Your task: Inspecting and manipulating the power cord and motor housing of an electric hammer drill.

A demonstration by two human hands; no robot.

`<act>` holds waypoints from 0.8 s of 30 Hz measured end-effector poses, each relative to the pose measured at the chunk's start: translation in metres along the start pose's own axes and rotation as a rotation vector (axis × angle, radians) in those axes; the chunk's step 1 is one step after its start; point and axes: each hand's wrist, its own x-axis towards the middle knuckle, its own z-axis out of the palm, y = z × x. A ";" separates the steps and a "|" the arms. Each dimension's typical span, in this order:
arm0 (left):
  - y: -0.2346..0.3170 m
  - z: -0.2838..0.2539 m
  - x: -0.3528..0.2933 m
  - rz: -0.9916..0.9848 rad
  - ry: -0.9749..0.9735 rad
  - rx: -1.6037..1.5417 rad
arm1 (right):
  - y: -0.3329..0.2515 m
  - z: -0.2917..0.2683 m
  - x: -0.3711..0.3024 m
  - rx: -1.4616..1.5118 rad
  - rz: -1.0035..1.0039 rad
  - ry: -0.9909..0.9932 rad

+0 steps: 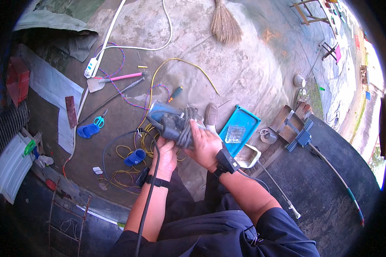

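Observation:
In front of me I hold a dark grey corded power tool point(170, 127) with a bluish front part; its exact kind I cannot make out. Several loops of its grey cord point(187, 132) are wound round the body. From below, my left hand point(165, 153) grips the tool, with a black cable point(155, 171) running down along that forearm. Pressed against the cord loops from the right is my right hand point(204, 147), its fingers partly curled over them. Black bands are strapped round both wrists.
Yellow hose point(148, 136), blue slippers point(135, 157), teal scissors point(99, 121), a screwdriver point(176, 94) and a pink-handled scraper point(120, 77) lie on the floor. A teal tray point(243, 124) is at right. A power strip point(91, 67) and straw broom point(225, 26) lie farther off.

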 end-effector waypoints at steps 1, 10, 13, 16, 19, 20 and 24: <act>0.002 0.002 0.002 0.016 -0.055 0.054 | 0.001 -0.001 0.001 0.009 0.007 0.017; 0.045 0.010 -0.020 0.126 0.057 0.658 | -0.005 -0.008 0.006 -0.035 -0.047 0.029; 0.076 -0.003 -0.031 0.484 0.134 1.159 | -0.006 0.000 0.006 -0.011 -0.077 0.039; 0.116 0.054 -0.032 0.966 -0.092 1.590 | -0.004 0.000 0.002 -0.047 -0.050 -0.001; 0.120 0.081 0.001 0.936 -0.351 1.799 | -0.003 0.004 -0.002 -0.068 -0.050 -0.038; 0.120 0.084 0.010 0.939 -0.351 1.805 | -0.006 0.004 -0.001 -0.064 -0.051 -0.033; 0.110 0.079 0.044 0.657 -0.456 2.117 | -0.013 0.012 -0.001 -0.100 -0.095 -0.013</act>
